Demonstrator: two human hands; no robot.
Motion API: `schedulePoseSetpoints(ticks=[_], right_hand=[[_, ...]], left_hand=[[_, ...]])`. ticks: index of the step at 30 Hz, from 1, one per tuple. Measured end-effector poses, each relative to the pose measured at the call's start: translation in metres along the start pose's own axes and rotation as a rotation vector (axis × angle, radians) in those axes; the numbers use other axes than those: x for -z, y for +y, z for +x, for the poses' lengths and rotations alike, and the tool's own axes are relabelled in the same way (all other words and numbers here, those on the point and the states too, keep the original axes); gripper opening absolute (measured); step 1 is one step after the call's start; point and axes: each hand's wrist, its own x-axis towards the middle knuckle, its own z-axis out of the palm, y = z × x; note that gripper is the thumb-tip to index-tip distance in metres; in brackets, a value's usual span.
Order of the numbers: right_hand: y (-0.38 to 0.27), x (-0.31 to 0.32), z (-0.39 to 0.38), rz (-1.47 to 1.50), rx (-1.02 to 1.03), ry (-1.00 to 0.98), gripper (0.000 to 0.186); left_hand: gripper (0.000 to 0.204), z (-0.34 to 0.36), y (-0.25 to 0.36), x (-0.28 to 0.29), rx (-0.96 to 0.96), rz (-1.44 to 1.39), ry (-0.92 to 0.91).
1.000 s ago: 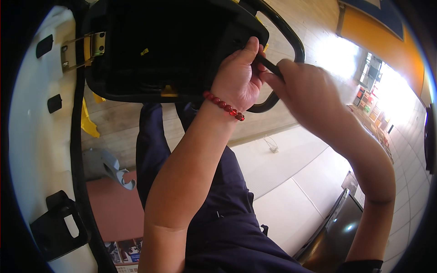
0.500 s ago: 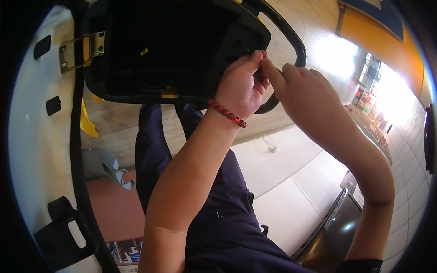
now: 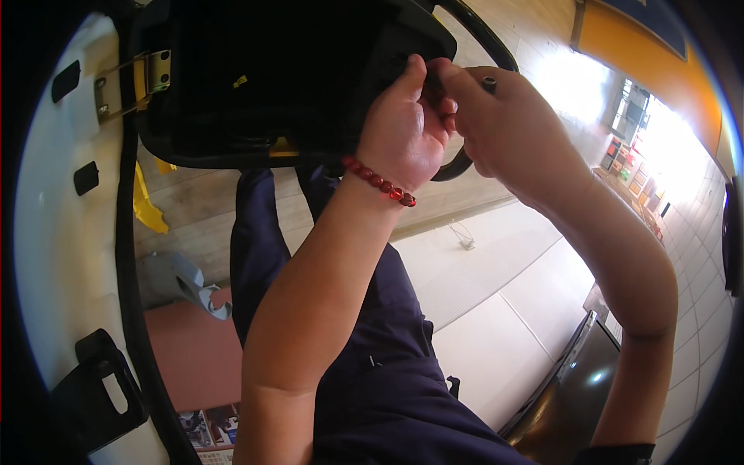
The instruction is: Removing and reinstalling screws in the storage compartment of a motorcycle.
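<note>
Both my hands meet at the right part of a black moulded panel [image 3: 287, 77], which has a metal hinge [image 3: 155, 77] at its left and a curved black tube [image 3: 496, 43] at its right. My left hand [image 3: 399, 132], wearing a red bead bracelet [image 3: 376, 178], is palm up with its fingers curled; what they hold is hidden. My right hand [image 3: 508, 132] is closed on a dark slim tool [image 3: 488, 84], whose round end sticks out above the fingers. The far tip is hidden between my hands.
A white moulded shell [image 3: 58, 225] runs down the left, near yellow plastic pieces [image 3: 147, 201] and a grey bracket [image 3: 190, 279]. A pink mat [image 3: 178, 356], my dark trousers [image 3: 364, 403], white panels [image 3: 496, 325], a dark screen [image 3: 581, 387] and an orange board [image 3: 635, 54] surround the work.
Both hands have moved up toward the panel's top right. My right hand has turned over the tool, whose shaft showed between my hands earlier and now shows its end above my fingers.
</note>
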Motion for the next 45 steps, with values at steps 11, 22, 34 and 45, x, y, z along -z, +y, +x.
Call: schedulePoseSetpoints(ticks=[11, 22, 34, 45], right_hand=[[0.005, -0.001, 0.011, 0.548, -0.130, 0.014, 0.032], [0.010, -0.012, -0.004, -0.654, 0.116, -0.186, 0.045], [0.016, 0.000, 0.007, -0.456, 0.272, 0.151, 0.019], [-0.010, -0.017, 0.027, 0.444, -0.328, 0.122, 0.024]], left_hand=[[0.019, 0.009, 0.001, 0.010, -0.019, -0.035, -0.062], [0.020, -0.002, 0.001, 0.036, 0.015, -0.015, -0.140], [0.021, -0.044, -0.004, 0.047, 0.063, 0.106, 0.047], [0.023, -0.142, -0.006, 0.096, 0.015, 0.258, 0.108]])
